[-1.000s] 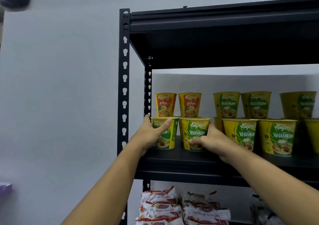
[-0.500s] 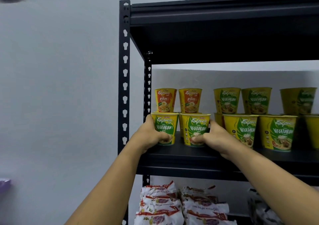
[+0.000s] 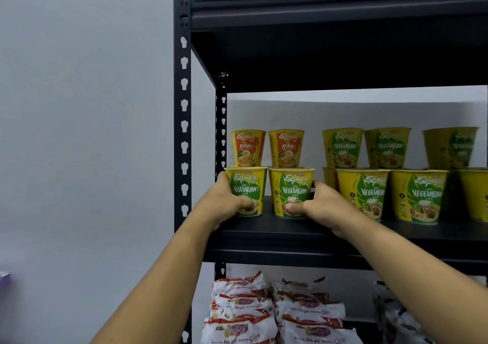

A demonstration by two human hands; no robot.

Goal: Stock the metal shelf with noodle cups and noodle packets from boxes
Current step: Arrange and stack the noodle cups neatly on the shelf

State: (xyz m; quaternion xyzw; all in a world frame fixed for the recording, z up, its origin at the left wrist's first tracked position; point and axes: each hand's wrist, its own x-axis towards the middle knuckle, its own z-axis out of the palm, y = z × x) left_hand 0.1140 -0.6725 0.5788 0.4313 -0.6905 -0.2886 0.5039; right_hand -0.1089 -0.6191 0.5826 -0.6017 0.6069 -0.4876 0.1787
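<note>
Up front on the shelf (image 3: pixel 290 236), left hand (image 3: pixel 223 207) wraps the left cup (image 3: pixel 248 182) and right hand (image 3: pixel 323 209) the right cup (image 3: pixel 291 185), both low; they're probably light, thin-walled and crushable, so squeeze the sides gently.

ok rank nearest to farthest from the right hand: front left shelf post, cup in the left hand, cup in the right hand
1. right cup: gripped by the right hand.
2. left cup: next to the left, in the left hand.
3. front post: farthest left, past both cups.

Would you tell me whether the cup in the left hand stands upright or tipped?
Upright: the vegetarian cup sits base-down on the shelf, rim level.
</note>
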